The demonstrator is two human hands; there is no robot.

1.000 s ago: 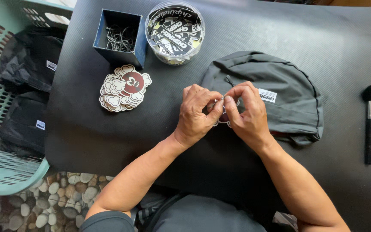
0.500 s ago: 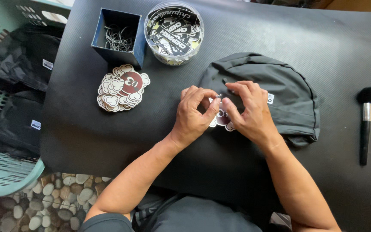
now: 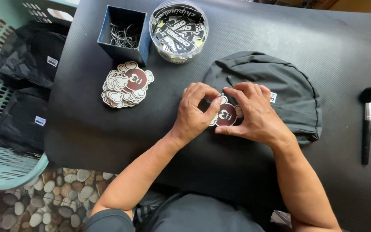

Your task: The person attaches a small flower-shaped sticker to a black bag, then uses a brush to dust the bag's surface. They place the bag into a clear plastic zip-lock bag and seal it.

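Maroon-and-cream die-cut cardboard tag (image 3: 227, 115) is now showing between both hands – left hand (image 3: 193, 112) and right hand (image 3: 254, 115) are pinching it shut-fingered against the folded dark grey fabric bag (image 3: 280, 81), whereas moments earlier fingers hid it – fastening is progressing.

Both forearms reach up from the near edge of the table toward its middle, bare to the elbow. The left hand (image 3: 194, 112) lies knuckles up, its fingers curled inward and the thumb and forefinger pinched together at the tips. The right hand (image 3: 254, 115) sits just beside it, palm down, fingers bent and meeting the left fingertips; the thumb is tucked underneath.
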